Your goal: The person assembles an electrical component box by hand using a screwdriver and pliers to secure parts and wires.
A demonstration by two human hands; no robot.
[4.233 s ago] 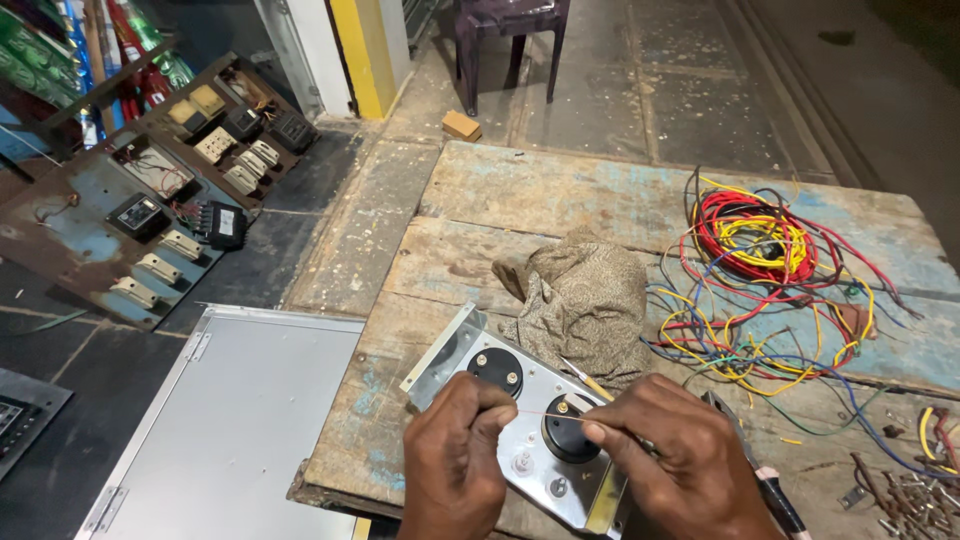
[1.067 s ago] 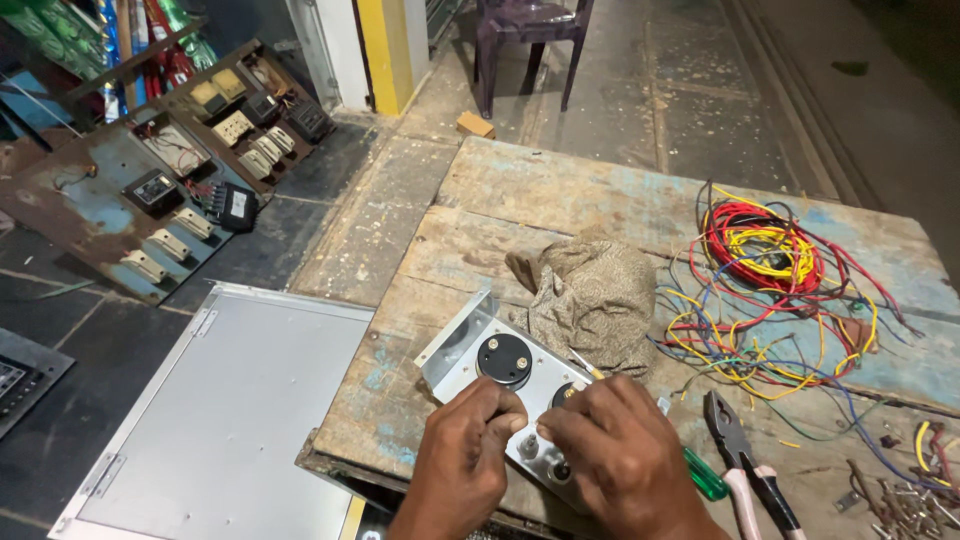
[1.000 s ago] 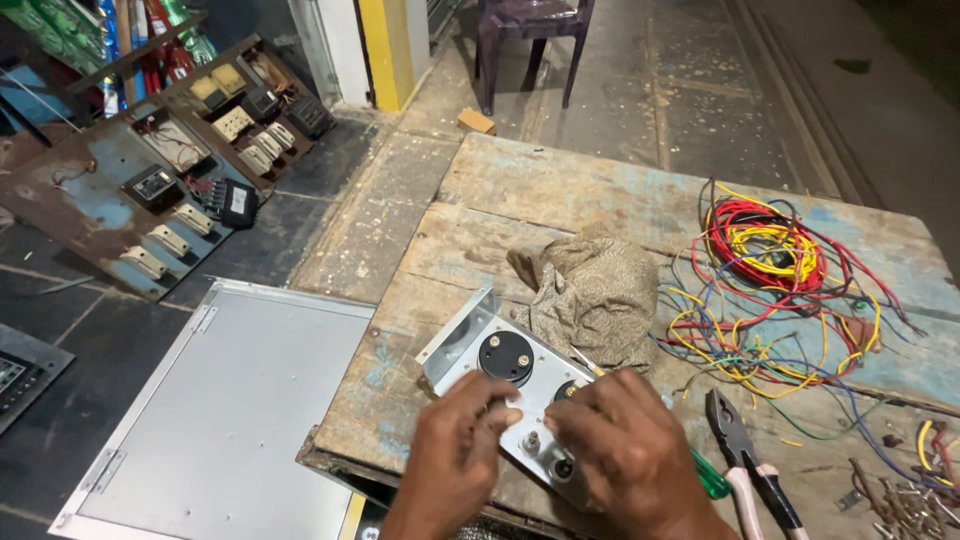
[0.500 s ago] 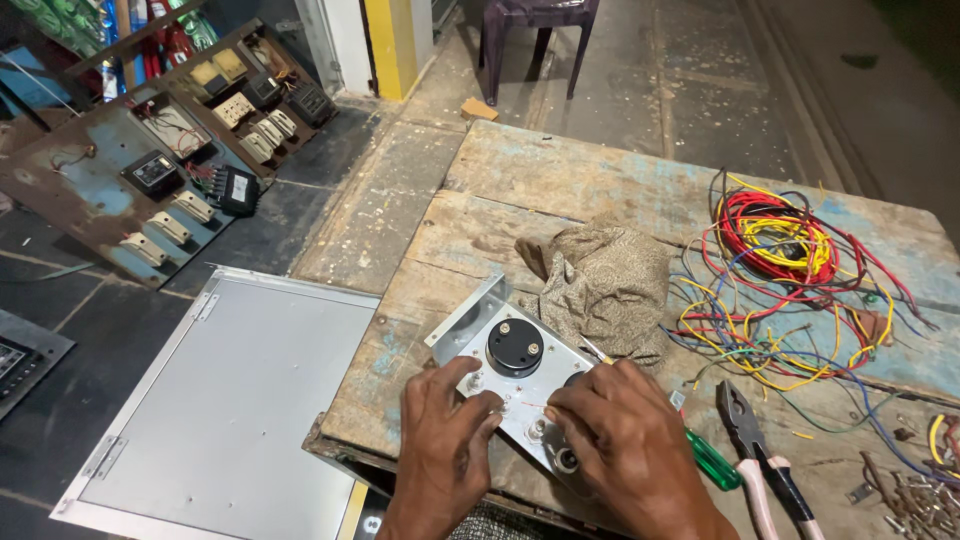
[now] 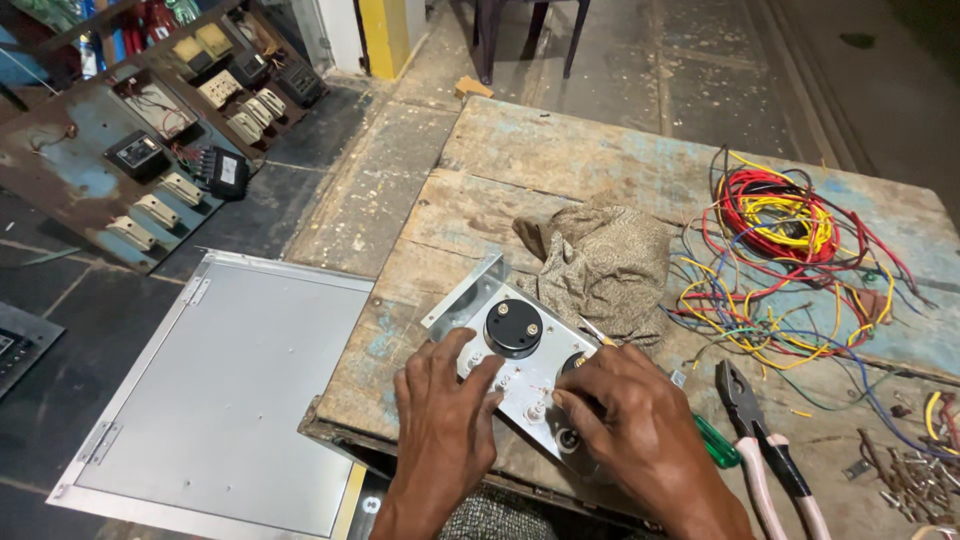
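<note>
A grey metal panel (image 5: 478,300) lies at the near edge of a worn wooden table (image 5: 560,165). It carries a round black meter back (image 5: 513,327) and small terminals. My left hand (image 5: 445,420) rests on the panel's near left part, fingers spread beside the meter. My right hand (image 5: 630,430) covers the panel's right part, with fingertips pinched at a small terminal (image 5: 538,408). A green-handled screwdriver (image 5: 712,440) pokes out from under my right hand.
A crumpled brown rag (image 5: 605,265) lies behind the panel. Tangled coloured wires (image 5: 785,240) fill the table's right side. Pliers with pale handles (image 5: 765,460) and rusty scrap bits (image 5: 915,480) lie near right. On the floor are a grey metal door (image 5: 220,385) and an old switchboard (image 5: 130,150).
Both hands have shifted slightly on the panel; my right hand has moved from the second black meter toward the small terminals. The view has drifted right and closer.
</note>
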